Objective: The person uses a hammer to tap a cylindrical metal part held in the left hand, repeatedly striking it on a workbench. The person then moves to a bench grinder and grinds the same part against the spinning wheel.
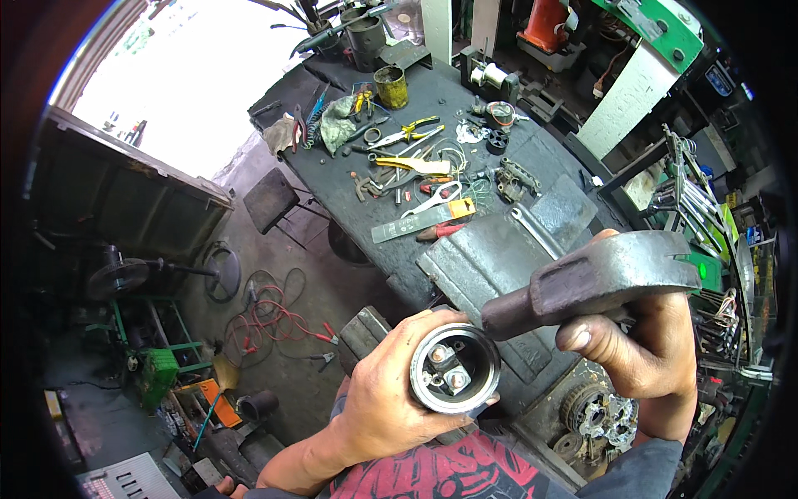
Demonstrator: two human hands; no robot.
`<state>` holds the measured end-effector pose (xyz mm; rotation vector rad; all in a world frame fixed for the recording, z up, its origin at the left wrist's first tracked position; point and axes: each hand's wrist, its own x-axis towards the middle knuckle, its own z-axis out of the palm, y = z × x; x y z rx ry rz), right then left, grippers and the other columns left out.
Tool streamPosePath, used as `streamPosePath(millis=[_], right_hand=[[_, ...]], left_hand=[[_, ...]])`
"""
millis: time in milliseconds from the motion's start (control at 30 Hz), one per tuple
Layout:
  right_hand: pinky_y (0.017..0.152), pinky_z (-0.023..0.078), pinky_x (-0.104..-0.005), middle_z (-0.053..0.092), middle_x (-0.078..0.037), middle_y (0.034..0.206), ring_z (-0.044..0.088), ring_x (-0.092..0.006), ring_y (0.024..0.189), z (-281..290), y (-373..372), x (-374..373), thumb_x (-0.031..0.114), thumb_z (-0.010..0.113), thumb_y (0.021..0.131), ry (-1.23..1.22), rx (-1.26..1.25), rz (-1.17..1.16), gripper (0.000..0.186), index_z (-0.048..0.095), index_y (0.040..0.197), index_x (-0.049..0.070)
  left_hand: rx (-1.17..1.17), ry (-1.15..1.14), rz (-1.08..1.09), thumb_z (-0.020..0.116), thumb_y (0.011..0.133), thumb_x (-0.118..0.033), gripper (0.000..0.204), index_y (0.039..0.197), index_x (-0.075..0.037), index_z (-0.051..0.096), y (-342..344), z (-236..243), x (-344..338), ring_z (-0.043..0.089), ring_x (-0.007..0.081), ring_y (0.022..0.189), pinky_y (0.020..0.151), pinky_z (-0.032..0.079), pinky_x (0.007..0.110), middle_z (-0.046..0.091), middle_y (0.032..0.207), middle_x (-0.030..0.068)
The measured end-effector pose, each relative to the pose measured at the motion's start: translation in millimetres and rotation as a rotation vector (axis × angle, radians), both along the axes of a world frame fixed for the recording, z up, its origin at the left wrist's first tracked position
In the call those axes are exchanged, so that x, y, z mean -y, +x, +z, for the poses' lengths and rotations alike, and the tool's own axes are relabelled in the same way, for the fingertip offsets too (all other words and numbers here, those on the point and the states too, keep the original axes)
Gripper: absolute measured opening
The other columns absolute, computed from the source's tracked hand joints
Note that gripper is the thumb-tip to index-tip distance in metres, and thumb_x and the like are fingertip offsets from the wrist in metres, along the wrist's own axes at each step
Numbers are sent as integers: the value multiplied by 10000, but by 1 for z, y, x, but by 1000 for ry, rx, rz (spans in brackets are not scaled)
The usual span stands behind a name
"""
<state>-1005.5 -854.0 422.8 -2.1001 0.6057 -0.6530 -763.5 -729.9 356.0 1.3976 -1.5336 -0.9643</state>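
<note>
My left hand [374, 391] is wrapped round a cylindrical metal housing [455, 408], its open end turned up. Inside the housing sit two copper-coloured contacts on small metal pieces. In my right hand [657, 362] is a dark, worn hammer [603, 283], held close up under its head; the handle is mostly hidden by the hand. The narrow striking end of the hammer hangs just above and beside the housing's right rim; whether they touch I cannot tell.
Pliers [407, 135], a yellow tin [391, 87] and several tools cover the dark workbench [332, 183]. A wrench [536, 233] lies on a grey metal block [474, 258]. Toothed metal parts [590, 407] sit at lower right. Red cables [278, 308] and a stool [270, 200] stand left.
</note>
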Motion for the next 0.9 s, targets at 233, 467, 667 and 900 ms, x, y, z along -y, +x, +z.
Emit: streamPosePath(millis=[233,467,667,900], right_hand=[[809,540,-339,714,-109,1025,684,-201,921,9,7,0,328,957,722,-49,-27,-27,568,705,1095,-19],[846,550,-337,727,-100,1034,700,-190,970,5,9,2,343,953,730,3,-83,-80,580,705,1110,-18],[933,544,-359,730,-116,1107,706,-214,1030,4,4,5,305,950,750,35,-34,-83,663,642,1228,-35],[990,515,-373,720,-142,1165,688,-237,1083,0,-15,-12,312,918,790,391,100,-400,709,588,1302,-50]], left_hand=[[-68,4,-44,995,645,-284,834,1316,16,600,5,-4,3,695,333,1141,989,551,415,682,1242,171],[-78,33,-44,999,636,-318,861,1318,23,598,9,-9,0,693,338,1149,1003,543,414,681,1248,181],[-143,-147,-94,1006,639,-278,875,1336,46,587,7,1,11,691,298,1157,1014,542,425,675,1268,186],[-494,-87,243,1007,621,-155,1005,1409,17,406,26,44,7,707,273,1049,923,608,386,643,1131,148]])
